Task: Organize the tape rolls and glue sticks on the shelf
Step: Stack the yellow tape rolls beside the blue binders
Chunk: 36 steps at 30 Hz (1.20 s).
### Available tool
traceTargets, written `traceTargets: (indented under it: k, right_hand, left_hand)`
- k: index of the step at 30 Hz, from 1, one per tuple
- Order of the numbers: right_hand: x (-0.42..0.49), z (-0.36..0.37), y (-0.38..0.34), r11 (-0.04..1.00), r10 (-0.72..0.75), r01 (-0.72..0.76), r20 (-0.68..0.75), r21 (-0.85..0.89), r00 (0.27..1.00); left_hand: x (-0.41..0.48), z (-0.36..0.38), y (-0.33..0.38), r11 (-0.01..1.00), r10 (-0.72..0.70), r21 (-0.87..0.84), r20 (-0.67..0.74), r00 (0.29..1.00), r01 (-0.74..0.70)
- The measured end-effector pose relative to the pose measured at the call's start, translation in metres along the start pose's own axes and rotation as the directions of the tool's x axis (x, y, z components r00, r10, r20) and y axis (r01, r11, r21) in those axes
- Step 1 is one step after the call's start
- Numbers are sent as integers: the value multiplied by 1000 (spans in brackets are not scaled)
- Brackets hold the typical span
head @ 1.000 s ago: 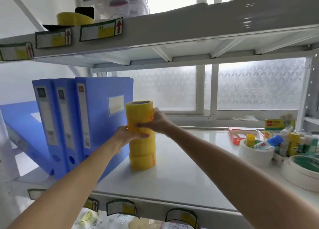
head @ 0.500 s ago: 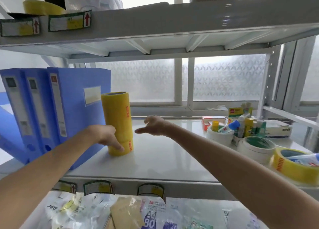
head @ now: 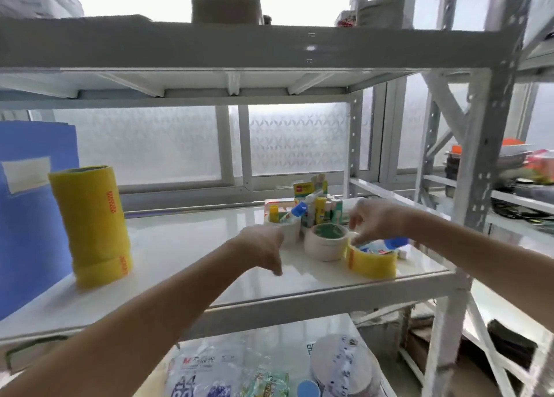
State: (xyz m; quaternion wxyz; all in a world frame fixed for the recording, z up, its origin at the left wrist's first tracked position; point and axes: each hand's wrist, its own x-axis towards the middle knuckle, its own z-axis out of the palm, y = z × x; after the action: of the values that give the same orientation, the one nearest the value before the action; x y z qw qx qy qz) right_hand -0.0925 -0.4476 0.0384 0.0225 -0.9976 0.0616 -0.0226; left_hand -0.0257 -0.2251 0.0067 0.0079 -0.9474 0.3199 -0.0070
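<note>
Left hand (head: 263, 251): off the stack now, shifted right. Hangs over mid-shelf, fingers loosely curled down, holding nothing.
Right hand (head: 374, 220): moved from mid-shelf to the right cluster. Fingers point down over the flat yellow tape roll (head: 371, 262), nothing gripped. Rim contact: cannot tell.
Hands: apart.
Tall stack of yellow tape rolls (head: 90, 226): upright at the left of the white shelf board (head: 180, 247), just beside the blue file binder (head: 27, 232) — no hand on it.
Blue-capped glue bottle (head: 386, 244): lies in the flat yellow tape roll.
Cream tape roll with green core (head: 325, 244): just beside it, left.
Yellow-capped glue stick (head: 273, 212): upright in the white ring behind.
View: swung right.
</note>
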Motion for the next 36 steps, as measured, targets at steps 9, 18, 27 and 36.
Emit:
traceTargets:
  k: [9,18,27,36]
  right_hand:
    - [-19,23,64,962,63,-46,-53,270,997]
    - [-24,-4,78,955,-2,83,-273,285,962]
    - [-12,4,78,964,78,23,-361,266,929]
    - [6,60,54,956,180,-126,-190,264,965]
  left_hand:
    - [39,32,111,959,273,-15,-227,935,-284]
    - [60,40,116,938,330,-96,-44,943,-333]
    - [46,32,62,877,424,-302,116,898,-375]
    - [31,35,5,882,345,-387,138,929,-270]
